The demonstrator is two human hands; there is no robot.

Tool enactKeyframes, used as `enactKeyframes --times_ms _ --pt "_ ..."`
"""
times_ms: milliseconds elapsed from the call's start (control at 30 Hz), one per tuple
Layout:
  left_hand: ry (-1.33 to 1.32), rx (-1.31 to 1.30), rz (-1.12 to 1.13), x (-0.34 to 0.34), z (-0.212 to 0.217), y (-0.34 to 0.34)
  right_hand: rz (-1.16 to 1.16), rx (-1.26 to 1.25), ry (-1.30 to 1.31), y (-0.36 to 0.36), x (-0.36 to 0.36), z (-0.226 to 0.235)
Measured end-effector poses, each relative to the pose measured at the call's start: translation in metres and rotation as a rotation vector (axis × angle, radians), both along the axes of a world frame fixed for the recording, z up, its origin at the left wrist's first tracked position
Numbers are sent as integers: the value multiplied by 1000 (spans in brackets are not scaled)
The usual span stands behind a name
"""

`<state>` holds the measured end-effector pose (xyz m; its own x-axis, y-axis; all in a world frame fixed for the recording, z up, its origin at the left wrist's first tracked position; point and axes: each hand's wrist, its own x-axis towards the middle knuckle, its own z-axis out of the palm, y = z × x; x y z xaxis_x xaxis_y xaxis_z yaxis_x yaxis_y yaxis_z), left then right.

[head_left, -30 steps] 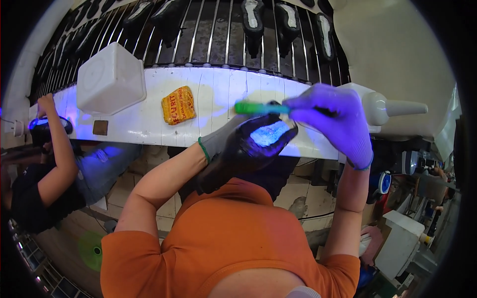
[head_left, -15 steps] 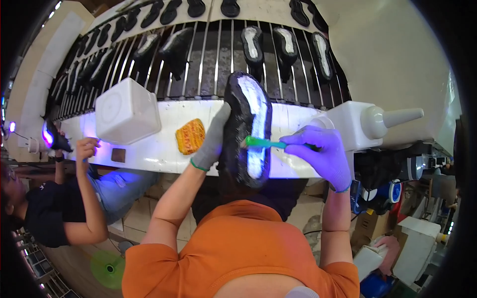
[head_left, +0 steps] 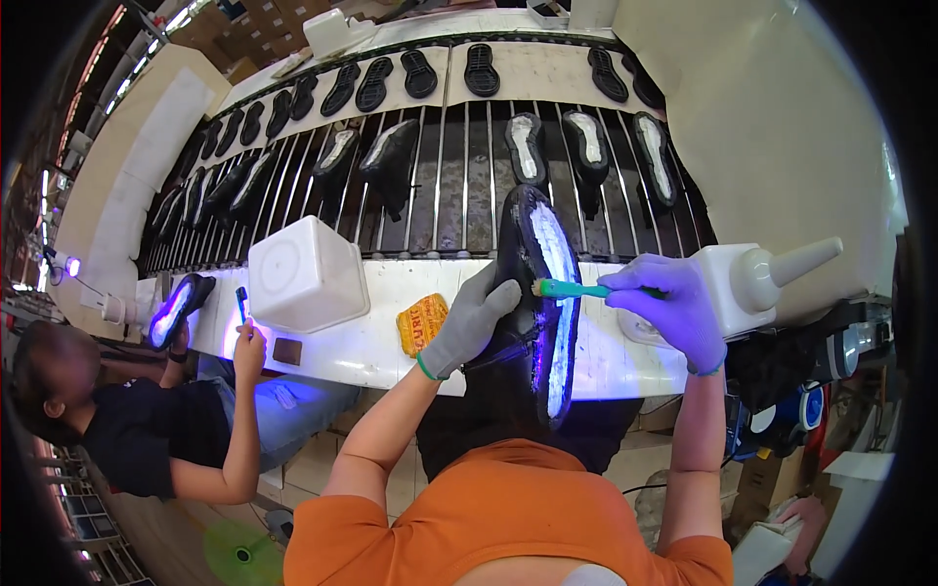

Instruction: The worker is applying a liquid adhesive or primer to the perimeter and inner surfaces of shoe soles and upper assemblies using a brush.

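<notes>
Single head-worn fisheye, looking steeply down (close over bench (head_left: pixel 362 352)).

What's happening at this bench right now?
A person in an orange shirt holds a black shoe sole-up in the gloved left hand. The right hand touches a green-handled brush to its glowing white bottom. More shoes lie on the conveyor beyond. A co-worker nearby handles another shoe.
</notes>
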<state>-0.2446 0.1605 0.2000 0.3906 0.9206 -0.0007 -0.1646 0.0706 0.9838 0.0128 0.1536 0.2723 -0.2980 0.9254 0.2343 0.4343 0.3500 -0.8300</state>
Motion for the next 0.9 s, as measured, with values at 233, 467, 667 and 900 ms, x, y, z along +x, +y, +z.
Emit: enactKeyframes --times_ms 233,467,667,900 --pt "354 232 36 11 -37 17 -303 154 -135 28 -12 -4" --pt "812 86 9 1 -61 -28 -281 -108 232 11 -13 -40" --pt "1375 584 -37 9 -70 -98 -173 -239 330 11 -38 -34" --pt "1101 381 11 1 -56 -73 -26 -34 178 25 -73 3"
